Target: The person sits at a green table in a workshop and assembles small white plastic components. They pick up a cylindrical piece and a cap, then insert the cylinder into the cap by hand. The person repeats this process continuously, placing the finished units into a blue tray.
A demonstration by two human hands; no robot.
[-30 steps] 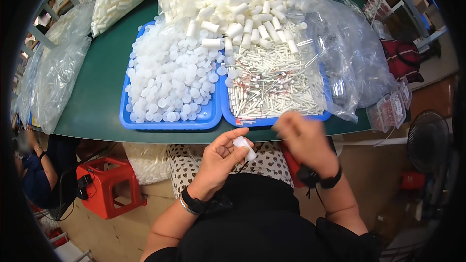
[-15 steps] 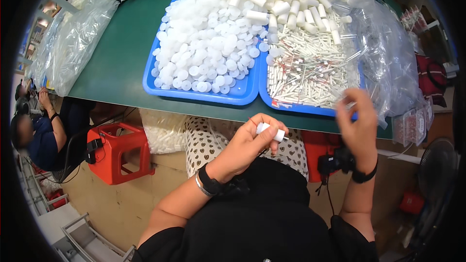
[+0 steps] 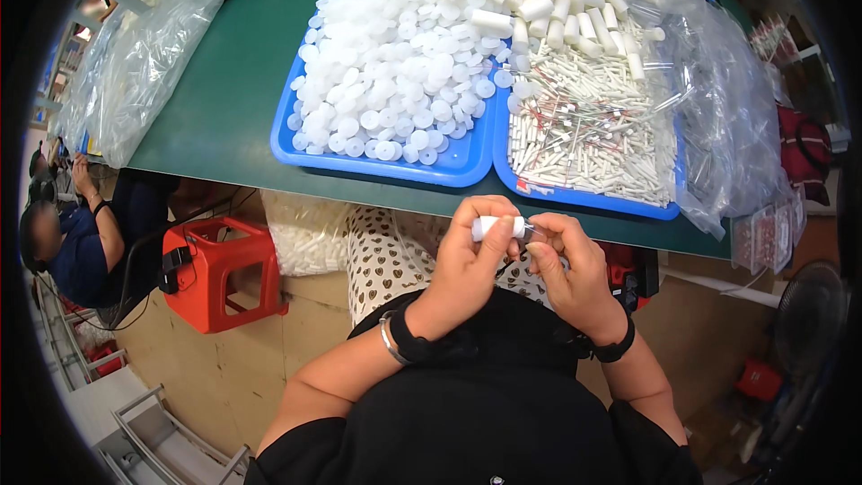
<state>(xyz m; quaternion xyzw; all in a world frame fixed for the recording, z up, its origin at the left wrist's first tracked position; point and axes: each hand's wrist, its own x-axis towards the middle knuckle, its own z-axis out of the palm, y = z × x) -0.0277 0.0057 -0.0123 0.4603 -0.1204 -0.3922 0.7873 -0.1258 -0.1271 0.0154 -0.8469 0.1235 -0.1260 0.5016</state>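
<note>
In front of my lap, my left hand (image 3: pixel 456 277) is closed round a short white cylinder (image 3: pixel 486 227), thumb on its near side. The cylinder lies nearly level, its right end toward my other hand. My right hand (image 3: pixel 579 280) is pinched at that end; something thin and shiny shows by its fingertips, too small to name. Beyond my hands, a blue tray (image 3: pixel 467 173) holds a heap of translucent white discs (image 3: pixel 395 94). Beside it, a second blue tray (image 3: pixel 620 205) holds many thin white sticks (image 3: pixel 575 157), some with red and dark wires, under thicker white cylinders (image 3: pixel 584 27).
Both trays stand on a green table (image 3: pixel 211 112) near its front edge. Clear plastic bags (image 3: pixel 718 108) lie right of them, more plastic (image 3: pixel 153 72) at the far left. A red stool (image 3: pixel 220 274) stands left of me. A person (image 3: pixel 85 238) sits further left. A fan (image 3: pixel 808 310) stands at right.
My right hand has come from the right tray's front edge down and left to the cylinder's right end. My left hand still holds the cylinder. The view has shifted slightly.
</note>
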